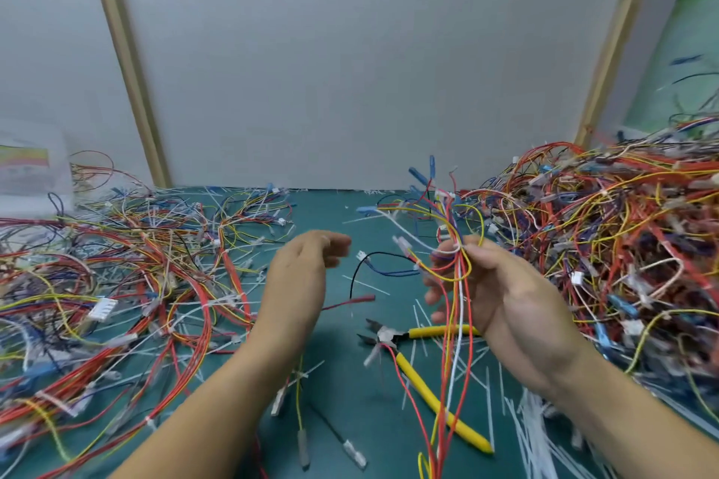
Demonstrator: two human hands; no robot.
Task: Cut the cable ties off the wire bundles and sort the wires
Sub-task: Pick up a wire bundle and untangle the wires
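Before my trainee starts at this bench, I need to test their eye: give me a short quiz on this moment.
1. True or false: the left hand holds the yellow-handled cutters.
2. What does the right hand grip? A) wire bundle B) cutters C) nothing
3. Fill in: the taller wire pile lies on the person's ____ side.
Key: 1 false, the cutters lie on the green mat; 2 A; 3 right.

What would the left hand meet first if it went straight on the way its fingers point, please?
Likely the small white connector hanging from the bundle in the right hand: the left hand points right, at it. Depth is unclear, so it might pass in front.
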